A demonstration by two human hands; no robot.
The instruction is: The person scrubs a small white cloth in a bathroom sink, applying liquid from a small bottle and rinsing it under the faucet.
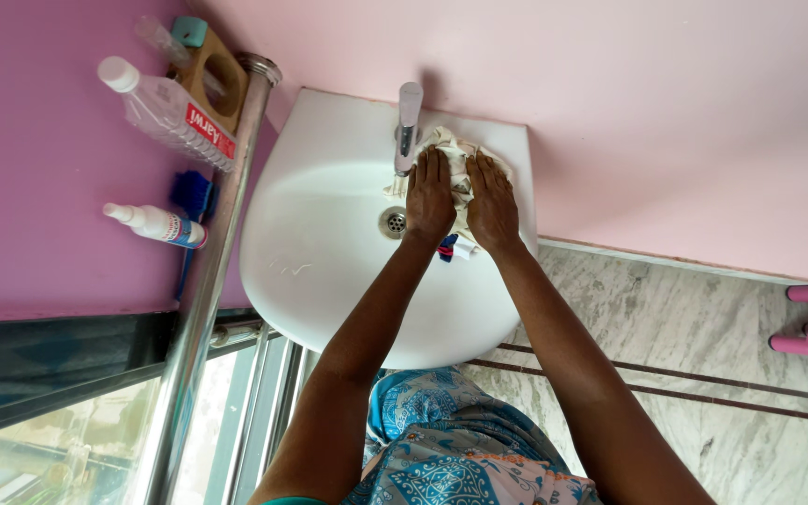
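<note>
At the top centre of the frame, we press our left hand [430, 198] and right hand [491, 204] flat, fingers spread, on a crumpled cream cloth [455, 154] lying on the white basin [329, 243] rim beside the chrome tap [409, 126]

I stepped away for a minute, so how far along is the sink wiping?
Done: hard to judge; the basin looks white, with faint marks at its left. In hand: the left hand and right hand press a cloth on the ledge beside the tap. Left: apparently the front rim and those marks.
</note>
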